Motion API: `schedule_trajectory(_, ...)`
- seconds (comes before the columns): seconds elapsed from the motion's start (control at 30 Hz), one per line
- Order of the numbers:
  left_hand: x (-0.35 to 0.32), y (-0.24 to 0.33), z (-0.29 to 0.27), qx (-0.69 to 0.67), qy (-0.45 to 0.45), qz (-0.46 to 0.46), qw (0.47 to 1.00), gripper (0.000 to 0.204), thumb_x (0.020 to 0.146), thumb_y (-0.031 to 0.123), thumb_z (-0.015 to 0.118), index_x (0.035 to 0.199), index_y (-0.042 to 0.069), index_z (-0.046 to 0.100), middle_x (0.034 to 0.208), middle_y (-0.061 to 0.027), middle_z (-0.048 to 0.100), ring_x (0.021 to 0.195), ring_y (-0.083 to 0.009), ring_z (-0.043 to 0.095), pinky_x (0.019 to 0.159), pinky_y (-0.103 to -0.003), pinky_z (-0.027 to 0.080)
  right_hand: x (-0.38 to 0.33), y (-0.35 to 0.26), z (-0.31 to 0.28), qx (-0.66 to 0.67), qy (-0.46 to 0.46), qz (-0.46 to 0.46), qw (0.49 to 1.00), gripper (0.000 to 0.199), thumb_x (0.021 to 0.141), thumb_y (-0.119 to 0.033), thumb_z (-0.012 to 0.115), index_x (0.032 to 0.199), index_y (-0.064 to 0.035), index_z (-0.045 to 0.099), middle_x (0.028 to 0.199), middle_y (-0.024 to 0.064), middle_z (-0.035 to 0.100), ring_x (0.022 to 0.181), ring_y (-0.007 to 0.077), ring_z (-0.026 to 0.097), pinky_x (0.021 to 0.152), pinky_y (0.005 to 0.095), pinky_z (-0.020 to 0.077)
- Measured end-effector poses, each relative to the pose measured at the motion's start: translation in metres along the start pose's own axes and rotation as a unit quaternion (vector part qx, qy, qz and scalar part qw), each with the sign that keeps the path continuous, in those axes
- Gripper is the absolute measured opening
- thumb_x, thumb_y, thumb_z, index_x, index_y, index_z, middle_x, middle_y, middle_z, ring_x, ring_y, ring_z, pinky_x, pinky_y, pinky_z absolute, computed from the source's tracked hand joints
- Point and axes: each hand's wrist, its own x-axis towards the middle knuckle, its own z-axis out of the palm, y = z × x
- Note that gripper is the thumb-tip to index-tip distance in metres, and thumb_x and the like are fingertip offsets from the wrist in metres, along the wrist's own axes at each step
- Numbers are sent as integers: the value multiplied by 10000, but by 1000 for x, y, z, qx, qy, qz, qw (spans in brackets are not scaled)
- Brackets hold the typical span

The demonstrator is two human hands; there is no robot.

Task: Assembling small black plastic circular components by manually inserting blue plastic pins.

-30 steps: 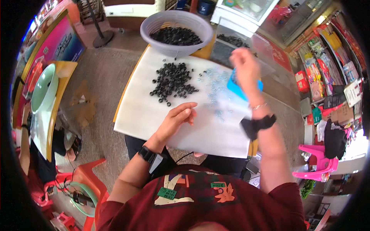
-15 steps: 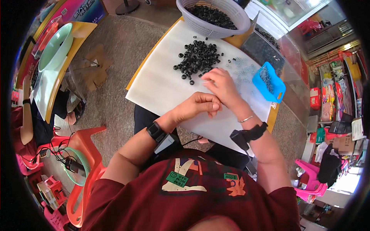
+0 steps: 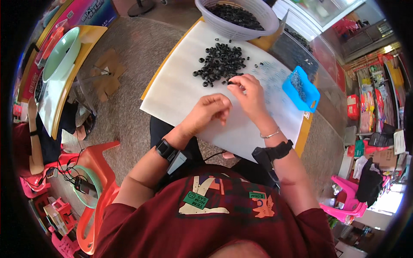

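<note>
On the white tabletop (image 3: 172,92) lies a pile of small black ring-shaped parts (image 3: 220,62). At the pile's near edge my right hand (image 3: 250,95) pinches one small black part (image 3: 231,83) between thumb and fingertips. My left hand (image 3: 207,112) hovers over the table nearer to me, left of the right one, its fingers curled closed; whatever they hold, if anything, is hidden. Small bluish clear pieces (image 3: 272,74) lie scattered to the right of the pile. Beside them a blue tray (image 3: 312,104) contains more such pieces.
A pale lavender basket (image 3: 269,32) full of black parts stands at the table's far edge. A clear-walled box (image 3: 297,53) is at the far right. On the left are an orange chair (image 3: 101,161) and another table with a green basin (image 3: 64,56); a person sits there.
My hands have moved apart. The right has shifted slightly left to the pile's near edge and now pinches a black part; the left has moved left and a little away from me.
</note>
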Motion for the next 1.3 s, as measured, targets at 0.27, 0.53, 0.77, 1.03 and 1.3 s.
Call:
schedule_trajectory(0.27,30,-12,23,-94,89,50,990,234,975,150,517,1129,-17,573,934,-57,625,790,-124,604,711,-260,512,-43,-13,-15,-27,79,-41,996,237,810,-109,654,1041,-91,703,846,64,579,807,249,535,769,373,424)
schedule_trajectory(0.53,26,-19,12,-94,68,70,991,172,945,131,563,1050,2,608,888,-53,625,758,-129,596,697,-254,501,-63,11,-49,-41,151,75,985,87,813,-76,627,887,-53,666,823,87,597,819,273,554,747,392,427)
schedule_trajectory(0.77,30,-22,10,-113,36,80,990,163,936,135,576,1049,22,607,905,-63,622,764,-137,593,695,-261,497,-41,60,-68,-185,144,42,971,44,789,-90,645,823,-67,660,788,81,604,834,281,566,746,397,432)
schedule_trajectory(1.03,28,-22,5,-116,35,69,990,208,941,148,575,1089,4,602,898,-59,619,752,-125,574,677,-267,482,-4,71,-41,-331,73,-9,941,40,783,-124,635,778,-91,657,805,74,618,860,272,572,778,410,424)
schedule_trajectory(1.3,26,-21,5,-166,28,78,983,249,961,158,544,1128,-21,587,890,-54,603,751,-119,561,669,-241,475,-2,75,-46,-349,13,-39,936,37,782,-100,617,779,-75,644,824,87,623,887,276,574,798,413,423)
